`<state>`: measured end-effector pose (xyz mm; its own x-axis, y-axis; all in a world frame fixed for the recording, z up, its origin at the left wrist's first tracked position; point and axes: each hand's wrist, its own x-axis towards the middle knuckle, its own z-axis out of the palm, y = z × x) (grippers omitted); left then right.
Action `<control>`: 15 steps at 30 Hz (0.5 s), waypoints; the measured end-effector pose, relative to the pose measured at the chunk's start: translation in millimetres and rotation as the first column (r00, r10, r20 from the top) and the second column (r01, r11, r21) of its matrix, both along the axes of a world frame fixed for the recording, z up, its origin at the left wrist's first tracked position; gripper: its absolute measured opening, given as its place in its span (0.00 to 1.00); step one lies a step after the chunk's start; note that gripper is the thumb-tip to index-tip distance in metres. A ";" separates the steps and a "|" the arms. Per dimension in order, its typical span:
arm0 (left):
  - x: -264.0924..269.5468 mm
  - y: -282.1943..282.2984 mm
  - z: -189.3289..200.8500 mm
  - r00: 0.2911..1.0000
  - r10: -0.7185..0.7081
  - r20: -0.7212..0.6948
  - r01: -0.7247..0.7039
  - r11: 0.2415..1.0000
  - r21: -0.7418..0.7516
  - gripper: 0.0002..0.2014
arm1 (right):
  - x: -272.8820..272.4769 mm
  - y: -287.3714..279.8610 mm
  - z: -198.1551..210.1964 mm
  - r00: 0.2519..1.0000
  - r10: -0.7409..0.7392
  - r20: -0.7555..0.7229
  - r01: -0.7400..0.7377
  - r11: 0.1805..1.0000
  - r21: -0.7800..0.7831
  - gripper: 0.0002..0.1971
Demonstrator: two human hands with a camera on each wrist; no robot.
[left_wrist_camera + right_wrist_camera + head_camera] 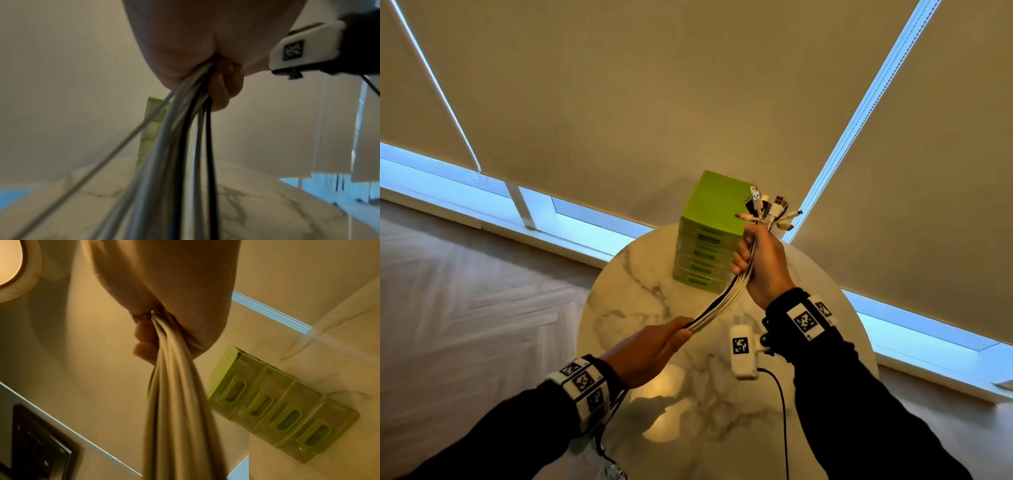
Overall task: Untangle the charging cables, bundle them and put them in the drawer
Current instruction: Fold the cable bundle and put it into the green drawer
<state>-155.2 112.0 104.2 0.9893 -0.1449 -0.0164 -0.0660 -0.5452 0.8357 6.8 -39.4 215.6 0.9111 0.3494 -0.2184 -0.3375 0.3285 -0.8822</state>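
Head view, both hands gripping cables [722, 300]

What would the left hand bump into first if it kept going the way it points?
Probably the green drawer box: the left hand points up along the cables toward it, though the right hand may come first; depth is unclear.

White and black charging cables [722, 301], with white and black plug ends fanned at 12 o'clock of the right hand [763, 263]. Lime-green drawer unit [709, 240], paler translucent green on the drawer fronts, darker green in the handle slots. White marble table [640, 308] veined in grey, at 6 o'clock of the unit. Black sleeves [859, 411] at both wrists. White wristbands [582, 383] printed with black square-code markers. Beige roller blinds [654, 85], pale blue window light in the gaps. Light herringbone-patterned floor [465, 291] at 9 o'clock of the table.
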 end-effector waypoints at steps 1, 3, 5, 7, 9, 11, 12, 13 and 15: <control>-0.7 -2.3 -0.4 0.999 -0.041 -0.008 0.041 0.999 0.034 0.20 | 0.5 3.1 -1.4 1.000 -0.003 0.000 0.003 1.000 -0.005 0.07; -1.1 -6.6 -3.0 0.994 -0.097 -0.047 0.100 0.993 0.067 0.25 | 3.6 7.4 -6.2 0.997 0.043 -0.056 -0.041 0.999 0.032 0.09; 0.0 -5.6 -4.9 0.991 -0.111 -0.078 0.115 0.992 0.049 0.22 | 6.4 7.7 -9.3 0.979 0.147 -0.142 -0.133 0.985 0.107 0.06; 2.4 -0.7 -3.6 0.991 -0.086 -0.106 0.084 0.996 -0.019 0.15 | 6.5 4.2 -10.9 0.959 0.216 -0.186 -0.196 0.974 0.117 0.08; 5.9 2.9 -1.2 0.993 -0.047 -0.112 0.036 0.995 -0.097 0.17 | 4.8 2.1 -11.3 0.950 0.255 -0.178 -0.243 0.966 0.090 0.08; 9.8 -2.0 4.7 0.991 -0.049 -0.124 0.034 0.991 -0.126 0.22 | 2.3 3.0 -13.7 0.951 0.261 -0.163 -0.254 0.965 0.061 0.09; 11.7 -7.5 6.7 0.985 -0.074 -0.157 0.047 0.985 -0.167 0.23 | 0.5 4.5 -14.5 0.951 0.261 -0.165 -0.254 0.965 0.063 0.09; 13.3 -15.2 8.4 0.970 -0.111 -0.214 0.060 0.971 -0.231 0.23 | -1.9 5.6 -14.6 0.950 0.262 -0.170 -0.255 0.965 0.066 0.08; 15.4 -33.2 8.4 0.923 -0.172 -0.343 0.051 0.941 -0.336 0.23 | -6.1 4.2 -13.7 0.947 0.273 -0.170 -0.271 0.962 0.039 0.06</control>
